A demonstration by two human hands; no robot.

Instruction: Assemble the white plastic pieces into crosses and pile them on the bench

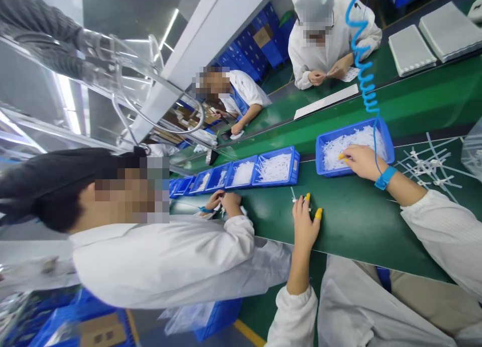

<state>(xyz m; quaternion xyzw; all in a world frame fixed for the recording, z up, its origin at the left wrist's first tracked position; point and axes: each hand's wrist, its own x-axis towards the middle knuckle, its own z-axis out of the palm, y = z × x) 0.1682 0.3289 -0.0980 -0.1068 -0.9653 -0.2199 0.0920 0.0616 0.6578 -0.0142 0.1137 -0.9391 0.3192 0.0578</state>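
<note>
My left hand (pixel 306 224) rests palm down on the green work surface (pixel 350 211), with yellow finger cots on the thumb and a finger, which are spread apart. A small white plastic part with a thin strip (pixel 293 194) lies at its fingertips, partly covered. Over the near blue bin (pixel 324 172), my right hand (pixel 364 161) reaches into thin white plastic pieces (pixel 357 138). Its yellow-capped thumb and finger are close together among them; anything between them is too small to make out. A blue wrist strap (pixel 386 178) with a coiled cord (pixel 363 76) is on that wrist.
White strips with small parts (pixel 429 163) lie in a loose pile at right. A row of blue bins (pixel 276 168) stretches away at left, beside a co-worker in white (pixel 161 256). Two more people sit across the green belt (pixel 414 103). The cord hangs above the near bin.
</note>
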